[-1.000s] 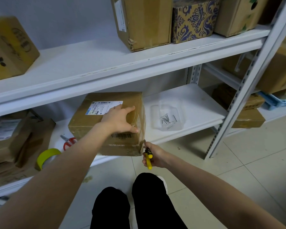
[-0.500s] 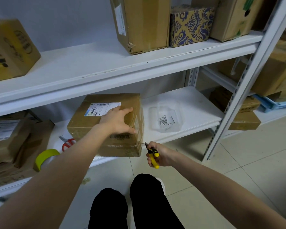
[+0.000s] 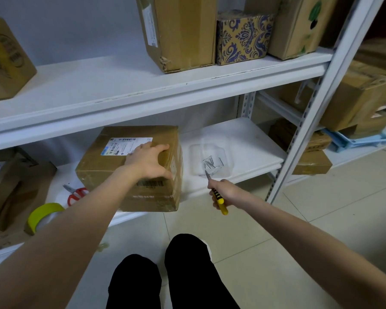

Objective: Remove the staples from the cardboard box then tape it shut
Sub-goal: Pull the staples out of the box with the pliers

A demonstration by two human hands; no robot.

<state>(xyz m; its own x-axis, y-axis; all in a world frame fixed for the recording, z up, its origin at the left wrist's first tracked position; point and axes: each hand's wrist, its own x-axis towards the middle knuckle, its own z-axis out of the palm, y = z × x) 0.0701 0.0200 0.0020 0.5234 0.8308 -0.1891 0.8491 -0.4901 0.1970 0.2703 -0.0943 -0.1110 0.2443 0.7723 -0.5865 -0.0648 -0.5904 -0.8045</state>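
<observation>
A brown cardboard box [image 3: 112, 168] with a white shipping label sits on the lower shelf, its front corner overhanging the edge. My left hand [image 3: 148, 160] rests on its top near the right edge, fingers spread and bent over the corner. My right hand [image 3: 224, 192] grips yellow-and-black pliers [image 3: 218, 200], their tip pointing up at the near rim of a clear plastic tray [image 3: 226, 162] that holds several pulled staples [image 3: 212, 162]. A roll of yellow-green tape [image 3: 42, 214] and red-handled scissors [image 3: 76, 194] lie left of the box.
The white lower shelf [image 3: 250, 143] runs right to a grey upright post [image 3: 303, 134]. More cardboard boxes [image 3: 181, 32] stand on the upper shelf and at far left and right. My dark-trousered knees [image 3: 165, 275] are over the tiled floor.
My right hand has moved with the pliers from the box's front right corner up and right to the clear tray. My left hand stays on the box.
</observation>
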